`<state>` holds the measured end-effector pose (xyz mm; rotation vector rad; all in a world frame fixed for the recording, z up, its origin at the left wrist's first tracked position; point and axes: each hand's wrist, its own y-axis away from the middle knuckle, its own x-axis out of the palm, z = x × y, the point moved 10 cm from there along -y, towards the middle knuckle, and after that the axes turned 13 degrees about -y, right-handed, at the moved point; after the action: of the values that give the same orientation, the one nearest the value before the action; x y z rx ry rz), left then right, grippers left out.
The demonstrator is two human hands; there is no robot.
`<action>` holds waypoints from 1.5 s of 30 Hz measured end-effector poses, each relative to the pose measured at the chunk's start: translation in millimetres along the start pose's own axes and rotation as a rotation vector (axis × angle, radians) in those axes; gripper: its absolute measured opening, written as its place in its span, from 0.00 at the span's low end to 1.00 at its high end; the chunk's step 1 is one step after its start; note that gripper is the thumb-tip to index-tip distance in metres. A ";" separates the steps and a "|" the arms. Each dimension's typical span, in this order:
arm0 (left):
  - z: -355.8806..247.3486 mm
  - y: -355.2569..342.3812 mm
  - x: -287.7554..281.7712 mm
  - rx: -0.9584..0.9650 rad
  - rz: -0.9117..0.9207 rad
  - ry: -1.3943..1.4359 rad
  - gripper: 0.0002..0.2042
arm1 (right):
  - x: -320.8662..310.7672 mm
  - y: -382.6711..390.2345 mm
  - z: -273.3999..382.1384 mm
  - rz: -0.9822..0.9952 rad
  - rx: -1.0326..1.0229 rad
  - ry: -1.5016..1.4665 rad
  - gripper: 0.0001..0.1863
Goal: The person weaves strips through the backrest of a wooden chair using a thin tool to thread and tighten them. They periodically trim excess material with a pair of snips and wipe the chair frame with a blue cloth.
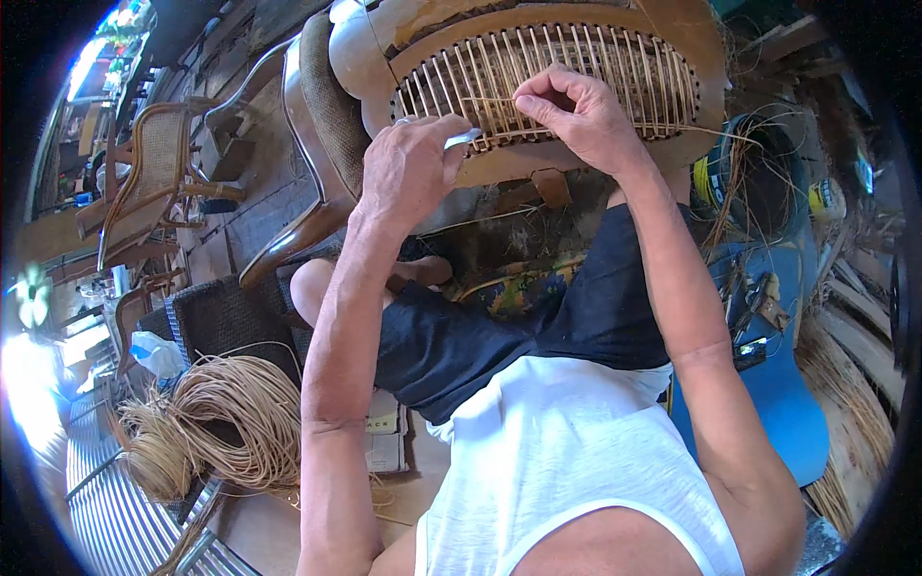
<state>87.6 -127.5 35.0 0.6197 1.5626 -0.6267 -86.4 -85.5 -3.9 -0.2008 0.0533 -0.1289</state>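
As seen: two hands [408, 168] [576, 115], one cane seat [557, 67]

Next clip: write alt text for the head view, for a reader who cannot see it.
Seen from above, a person's right hand pinches a thin cane strand on a wooden chair frame's half-woven cane panel, while the left hand holds a small metal tool against it. A coiled bundle of pale cane lies lower left.

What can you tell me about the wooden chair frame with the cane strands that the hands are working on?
The chair frame is curved brown wood with worn patches, its rim drilled with small holes. Pale cane strands run in parallel across its opening. It lies ahead of the person's knees. The right hand pinches a strand over the weave; the left hand, holding a slim metal tool, rests at the lower rim.
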 end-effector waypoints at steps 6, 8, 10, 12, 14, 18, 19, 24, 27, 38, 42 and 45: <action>-15.4 -6.3 -2.1 0.152 0.009 -0.261 0.12 | -1.2 -0.1 -1.2 -0.001 -0.006 -0.006 0.10; -10.1 -6.0 -7.2 0.142 -0.004 -0.146 0.11 | -0.6 -0.5 -0.7 -0.002 -0.006 -0.004 0.10; -8.0 -6.7 -7.8 0.126 0.012 -0.154 0.11 | -0.9 -0.6 -0.7 -0.004 -0.013 -0.011 0.10; -5.8 -6.9 -5.5 0.109 0.028 -0.161 0.11 | -1.6 0.0 0.7 -0.003 -0.022 -0.001 0.09; -6.6 -8.0 -2.5 0.124 0.035 -0.180 0.11 | -1.7 -0.6 2.8 -0.003 -0.033 0.009 0.09; -6.3 -5.5 -10.7 0.103 -0.006 -0.160 0.12 | -0.9 -0.5 3.6 -0.001 -0.021 0.006 0.10; -5.8 -5.1 -13.1 0.096 -0.009 -0.150 0.12 | -0.4 -0.3 6.5 0.000 -0.048 0.015 0.09; -12.1 -6.9 -10.6 0.147 -0.024 -0.201 0.12 | -0.4 -1.0 3.7 0.003 -0.050 -0.015 0.09; -11.2 -8.3 -4.3 0.141 0.024 -0.215 0.12 | -0.8 -0.6 2.9 -0.001 -0.030 -0.003 0.09; -8.0 -11.1 -3.8 0.119 0.074 -0.207 0.11 | 0.3 -0.2 1.7 0.013 0.003 -0.025 0.09; -9.2 -10.8 -5.4 0.126 0.064 -0.201 0.11 | -0.2 0.8 7.5 0.000 -0.014 -0.017 0.08; -8.6 -12.6 -3.8 0.122 0.075 -0.223 0.10 | 0.4 0.3 5.2 0.007 0.006 -0.012 0.08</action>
<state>73.0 -130.4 39.9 0.6724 1.2957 -0.7131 -85.7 -84.3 1.1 -0.1951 0.0416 -0.1213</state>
